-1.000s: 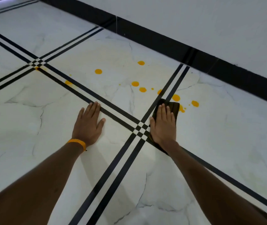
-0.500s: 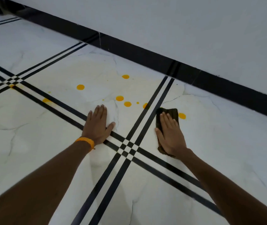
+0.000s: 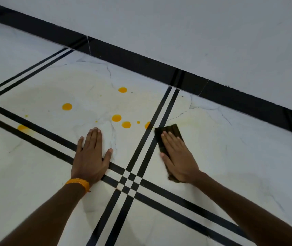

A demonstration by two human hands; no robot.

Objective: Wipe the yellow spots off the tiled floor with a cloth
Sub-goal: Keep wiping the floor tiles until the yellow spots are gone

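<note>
1. Hands: both lay flat on the tiled floor (image 3: pixel 230 157), well apart, one on each side of the double black stripe (image 3: pixel 138 157). Fingers were straight on both, and neither curled round anything.
2. The right hand (image 3: pixel 179 157) pressed palm-down on the cloth (image 3: pixel 170 129), a dark folded pad. Only its far end and a near corner showed past the hand. The left hand (image 3: pixel 92 153), with an orange wristband (image 3: pixel 78 182) at the wrist, rested on bare tile, apparently as a brace.
3. Cloth position: on the tile right of the stripe, its left edge touching or just beside the stripe. Its long axis ran away from the person, roughly parallel to the stripe and in line with the right fingers.
4. Yellow spots (image 3: pixel 116 118): all visible ones lay left of the stripe, on the tile ahead of the left hand.
   - The nearest, a half-spot at the stripe's left edge, sat just beside the cloth's far left corner.
   - Two more lay just ahead of the left fingertips.
   - The others lay further left and toward the skirting band (image 3: pixel 141 63).
5. On the cloth's own tile only a faint yellowish smear (image 3: pixel 191 121) showed, near the cloth's far end.
6. Judgement: the left hand was nearer the cluster but held no cloth. The next stroke should carry the cloth leftward and slightly forward across the stripe, broadside on. Most of the task looked undone.
</note>
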